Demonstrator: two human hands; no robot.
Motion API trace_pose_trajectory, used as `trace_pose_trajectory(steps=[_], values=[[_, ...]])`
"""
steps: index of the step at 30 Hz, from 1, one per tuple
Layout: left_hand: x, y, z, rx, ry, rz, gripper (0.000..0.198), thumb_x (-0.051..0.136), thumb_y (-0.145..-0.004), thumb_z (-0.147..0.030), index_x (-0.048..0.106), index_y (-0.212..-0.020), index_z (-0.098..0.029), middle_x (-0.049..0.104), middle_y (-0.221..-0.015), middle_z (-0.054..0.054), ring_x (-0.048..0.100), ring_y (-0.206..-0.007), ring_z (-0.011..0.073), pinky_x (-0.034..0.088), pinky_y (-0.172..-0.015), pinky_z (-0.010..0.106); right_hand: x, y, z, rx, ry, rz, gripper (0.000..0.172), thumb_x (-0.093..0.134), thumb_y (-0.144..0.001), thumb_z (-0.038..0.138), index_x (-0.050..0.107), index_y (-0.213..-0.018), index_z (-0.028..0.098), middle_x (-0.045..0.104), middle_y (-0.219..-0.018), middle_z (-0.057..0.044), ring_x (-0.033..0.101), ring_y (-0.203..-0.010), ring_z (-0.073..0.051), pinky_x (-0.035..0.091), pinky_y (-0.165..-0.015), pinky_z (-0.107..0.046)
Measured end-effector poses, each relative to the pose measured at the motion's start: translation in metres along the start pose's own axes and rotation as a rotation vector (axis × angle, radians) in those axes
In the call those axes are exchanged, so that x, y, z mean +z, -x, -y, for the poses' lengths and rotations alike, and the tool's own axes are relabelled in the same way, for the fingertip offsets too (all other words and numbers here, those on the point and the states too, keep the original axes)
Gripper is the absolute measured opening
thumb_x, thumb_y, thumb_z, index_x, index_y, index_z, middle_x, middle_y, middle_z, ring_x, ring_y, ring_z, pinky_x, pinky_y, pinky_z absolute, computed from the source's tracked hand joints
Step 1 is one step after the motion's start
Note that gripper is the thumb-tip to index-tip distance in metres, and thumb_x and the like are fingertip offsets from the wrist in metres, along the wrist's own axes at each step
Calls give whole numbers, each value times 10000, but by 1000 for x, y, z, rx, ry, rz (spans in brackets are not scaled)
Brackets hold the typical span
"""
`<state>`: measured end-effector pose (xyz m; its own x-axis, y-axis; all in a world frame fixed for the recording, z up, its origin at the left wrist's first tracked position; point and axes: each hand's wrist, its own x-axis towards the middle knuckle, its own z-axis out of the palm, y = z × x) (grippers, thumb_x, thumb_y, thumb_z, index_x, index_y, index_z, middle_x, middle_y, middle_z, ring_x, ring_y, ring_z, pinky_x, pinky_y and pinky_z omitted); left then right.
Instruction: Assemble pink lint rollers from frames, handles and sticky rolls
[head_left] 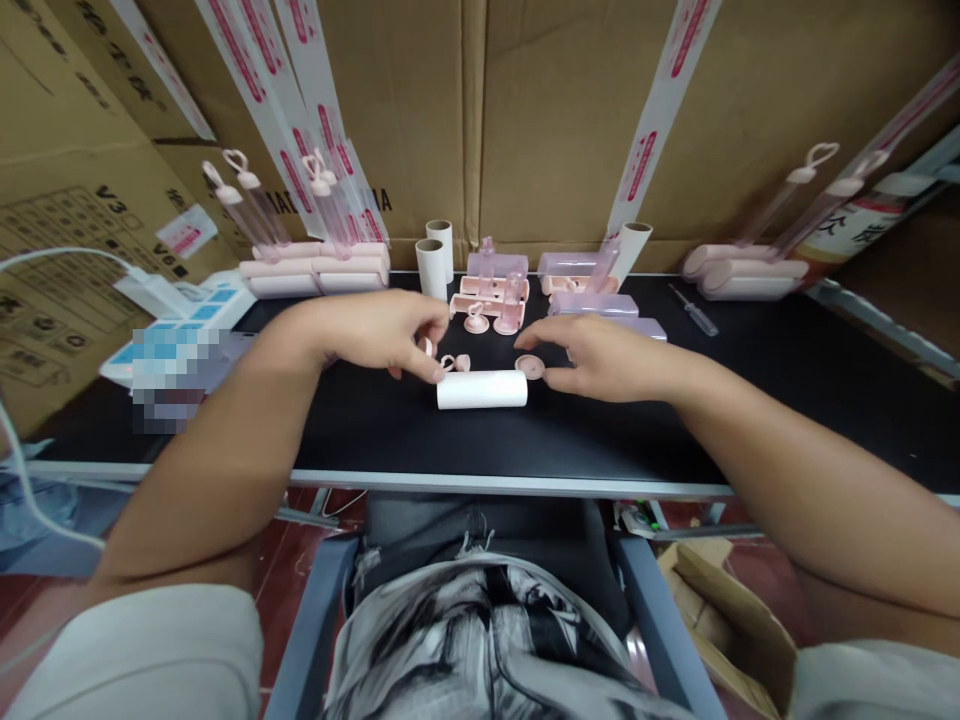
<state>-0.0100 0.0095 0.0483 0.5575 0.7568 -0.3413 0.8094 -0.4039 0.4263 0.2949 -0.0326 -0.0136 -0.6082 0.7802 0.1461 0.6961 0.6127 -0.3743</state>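
A white tube (482, 390) lies on its side on the black table. Just behind it are a small pink heart-ringed cap (460, 363) and a round pink disc (530, 367). My left hand (394, 333) is at the tube's left end, with a small pink piece partly showing between its curled fingers. My right hand (592, 357) hovers by the disc, thumb and fingers apart, holding nothing that shows. Behind the hands are pink trays with clear pink parts (489, 300), a round-based clear pink piece (508, 318) and lilac half-shells (594, 305).
White tubes (432, 268) stand at the back, one leaning (631, 252). Pink cylinders with clear rods stand back left (315, 270) and back right (750, 275). A screwdriver (694, 308) lies at right. At left is a power strip (180, 325) with a white cable. Cardboard (547, 120) walls the back.
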Motion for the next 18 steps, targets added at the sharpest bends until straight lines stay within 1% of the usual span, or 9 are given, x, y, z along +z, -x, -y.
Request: trace_pose_trajectory(steps=[3,5,7,9,10,12,14,16,18], values=[[-3,-3,6,16,136,-185,374,845,-798,-483,584,-912,-242,741,-821,7,727,-677,203,478,-608,286,3,0,5,-44,-68,-2,515,791,-950,418,737,-1415,203,799,-1379,-140,752,-1235,-347,566,-1076,-479],[0,-11,9,59,167,-290,382,838,-822,-508,579,-888,-235,695,-736,-4,682,-620,189,436,-588,282,10,-3,10,-75,-85,22,618,875,-892,476,735,-1416,180,810,-1320,-156,744,-1200,-359,571,-1045,-487],[7,-22,12,135,156,-363,395,853,-820,-525,601,-844,-222,636,-667,-21,627,-587,168,405,-590,280,17,-6,13,-110,-69,24,528,899,-876,415,771,-1326,169,826,-1207,-144,737,-1127,-347,569,-1009,-478],[15,-34,13,227,135,-414,378,881,-806,-501,648,-804,-203,623,-675,-25,596,-616,151,409,-625,284,17,-6,15,-151,-69,2,366,864,-896,323,789,-1224,178,827,-1127,-120,733,-1052,-313,565,-975,-454],[20,-40,12,271,126,-445,355,898,-795,-471,677,-791,-194,632,-704,-21,593,-652,147,422,-654,287,14,-4,15,-170,-96,-22,326,850,-903,313,785,-1199,190,823,-1109,-104,733,-1022,-294,569,-954,-437],[28,-48,8,338,114,-520,304,935,-766,-405,731,-779,-180,651,-798,-6,601,-734,145,455,-718,292,1,3,13,-188,-219,-106,362,865,-902,389,756,-1207,226,810,-1091,-73,736,-963,-260,586,-897,-401],[37,-53,1,356,111,-554,267,949,-768,-374,778,-791,-171,668,-937,21,620,-789,143,489,-766,298,-15,11,9,-177,-373,-263,443,896,-881,502,721,-1215,270,791,-1067,-49,740,-926,-242,607,-846,-382],[45,-55,-7,369,78,-510,238,931,-813,-376,812,-815,-170,680,-1028,44,654,-842,155,516,-815,310,-30,16,4,-144,-471,-459,493,925,-849,577,694,-1196,313,777,-1047,-45,740,-905,-241,617,-795,-385],[52,-57,-12,392,-22,-435,229,899,-864,-403,839,-836,-184,702,-1009,51,684,-914,188,516,-867,327,-38,17,-1,-106,-498,-615,528,941,-824,619,673,-1188,345,774,-1051,-56,737,-906,-251,620,-770,-404]])
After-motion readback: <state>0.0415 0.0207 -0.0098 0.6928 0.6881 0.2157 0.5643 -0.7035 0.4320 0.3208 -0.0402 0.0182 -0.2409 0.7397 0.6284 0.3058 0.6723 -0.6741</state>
